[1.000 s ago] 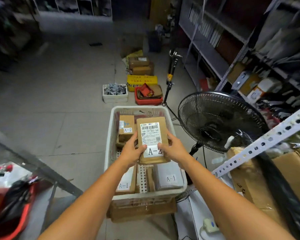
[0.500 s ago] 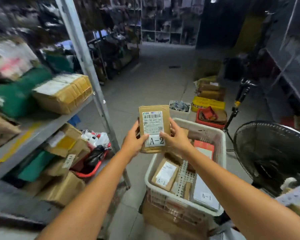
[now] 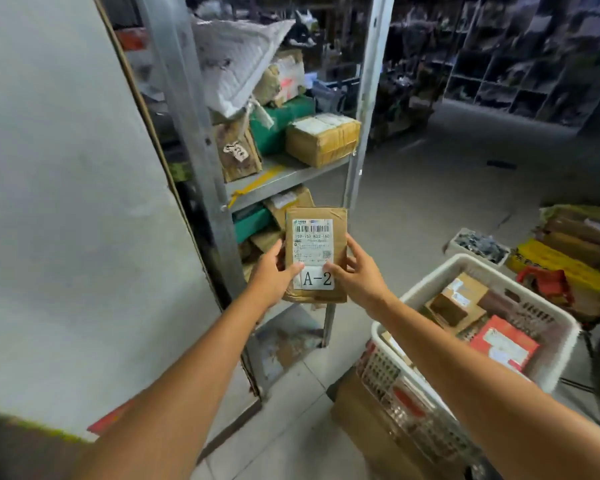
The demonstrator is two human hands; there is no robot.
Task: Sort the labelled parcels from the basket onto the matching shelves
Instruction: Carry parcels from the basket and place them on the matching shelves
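Both hands grasp one brown parcel (image 3: 317, 252) labelled A-2, upright at centre: the left hand (image 3: 274, 275) pinches its 9 o'clock edge, the right hand (image 3: 355, 271) its 3 o'clock edge. The metal shelves (image 3: 284, 174) stand behind at 12 o'clock, the white basket (image 3: 430, 282) of parcels at 4 o'clock.

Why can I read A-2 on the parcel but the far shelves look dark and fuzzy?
In the head view the parcel, held close by the left hand and right hand, is well lit and sharp; the far shelves in that view are dim and blurry; its wide lens bends the metal post.
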